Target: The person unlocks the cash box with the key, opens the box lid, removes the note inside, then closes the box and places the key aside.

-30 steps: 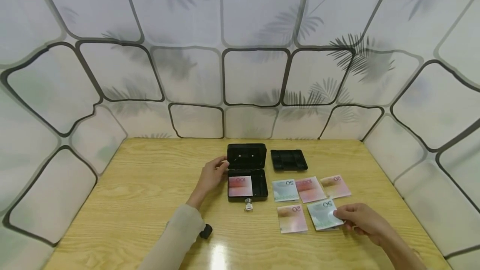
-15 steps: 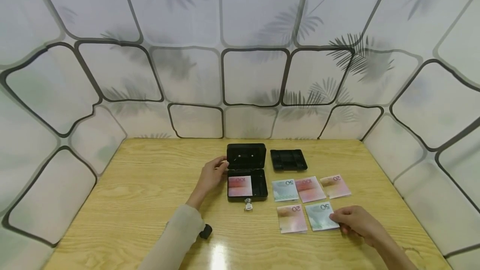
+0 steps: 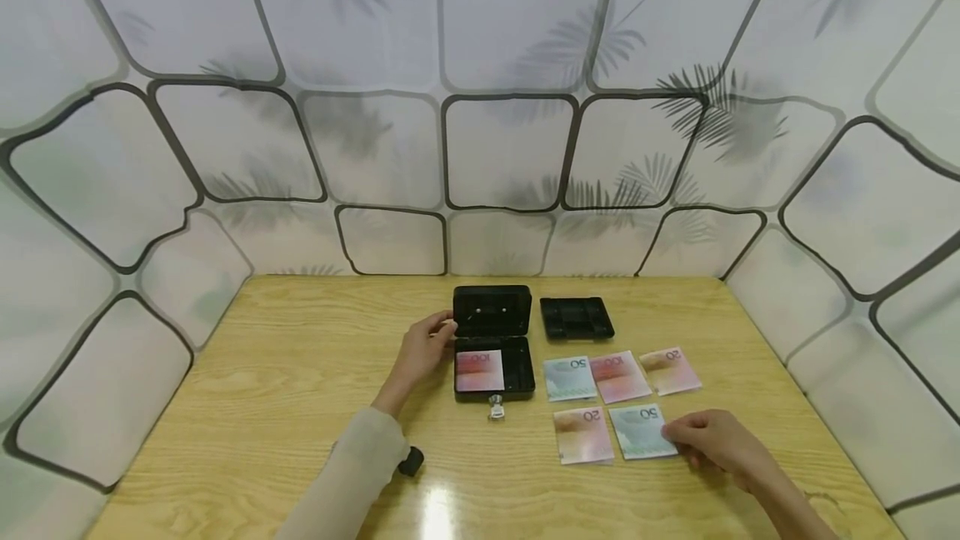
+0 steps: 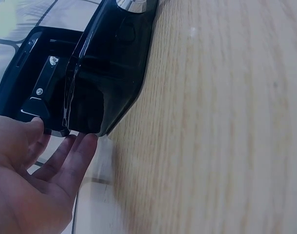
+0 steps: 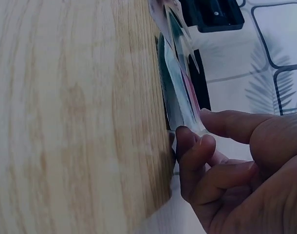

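A black cash box stands with its lid raised and a pink 100 note in its left compartment. My left hand holds the box at its left side. In the left wrist view the thumb is on the lid's edge, with the fingers reaching along the side of the base. With thumb and index finger my right hand pinches the right edge of a green 50 note, which lies low over the table beside a 20 note. The right wrist view shows these notes edge-on.
Behind them lie another 50 note, a 100 note and a 20 note in a row. A black tray sits right of the lid. Keys hang at the box's front lock. A patterned curtain surrounds the table.
The 50 note in my right hand has come down flat and slightly left, next to the front 20 note. My left hand has stayed at the box.
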A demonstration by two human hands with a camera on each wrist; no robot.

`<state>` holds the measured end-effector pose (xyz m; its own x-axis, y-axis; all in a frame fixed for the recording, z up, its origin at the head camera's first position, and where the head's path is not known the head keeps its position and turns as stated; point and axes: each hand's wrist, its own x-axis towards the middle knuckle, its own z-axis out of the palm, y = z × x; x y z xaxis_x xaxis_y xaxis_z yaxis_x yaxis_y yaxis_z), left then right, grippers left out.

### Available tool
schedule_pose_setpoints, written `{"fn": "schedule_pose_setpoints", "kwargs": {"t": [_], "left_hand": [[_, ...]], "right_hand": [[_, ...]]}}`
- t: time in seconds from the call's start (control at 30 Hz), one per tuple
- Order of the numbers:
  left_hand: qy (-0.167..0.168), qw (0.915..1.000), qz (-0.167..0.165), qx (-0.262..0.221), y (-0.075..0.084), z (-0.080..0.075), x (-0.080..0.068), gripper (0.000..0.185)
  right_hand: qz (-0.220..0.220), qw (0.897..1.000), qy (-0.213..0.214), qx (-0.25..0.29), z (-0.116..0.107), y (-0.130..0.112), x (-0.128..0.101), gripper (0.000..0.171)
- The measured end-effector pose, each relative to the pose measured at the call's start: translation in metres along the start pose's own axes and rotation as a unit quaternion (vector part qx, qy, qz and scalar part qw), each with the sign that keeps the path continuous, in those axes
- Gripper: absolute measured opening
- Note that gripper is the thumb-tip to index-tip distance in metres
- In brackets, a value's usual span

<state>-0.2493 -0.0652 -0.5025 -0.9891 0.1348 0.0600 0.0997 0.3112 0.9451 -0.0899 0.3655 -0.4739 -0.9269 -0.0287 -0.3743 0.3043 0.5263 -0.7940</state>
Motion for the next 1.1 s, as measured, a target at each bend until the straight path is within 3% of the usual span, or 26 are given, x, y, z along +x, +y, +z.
{"fn": "schedule_pose_setpoints", "kwargs": {"t": [0.33,0.5,0.9,1.1], "left_hand": [[0.001,1.0000,0.003,0.002,-0.001,0.000,0.001,0.033],[0.001,1.0000,0.000,-0.004,-0.003,0.001,0.001,0.033],[0.004,0.9999,0.007,0.006,-0.001,0.000,-0.001,0.032],[0.006,0.9999,0.015,0.003,-0.001,0.000,-0.001,0.032]], "right_hand": [[0.009,1.000,0.030,0.000,-0.004,-0.013,-0.004,0.035],[0.004,1.000,0.014,0.021,-0.001,-0.030,-0.001,0.044],[-0.051,0.997,-0.037,0.044,0.021,-0.079,0.018,0.042],[-0.048,0.997,-0.044,0.047,0.040,-0.104,0.028,0.041]]}}
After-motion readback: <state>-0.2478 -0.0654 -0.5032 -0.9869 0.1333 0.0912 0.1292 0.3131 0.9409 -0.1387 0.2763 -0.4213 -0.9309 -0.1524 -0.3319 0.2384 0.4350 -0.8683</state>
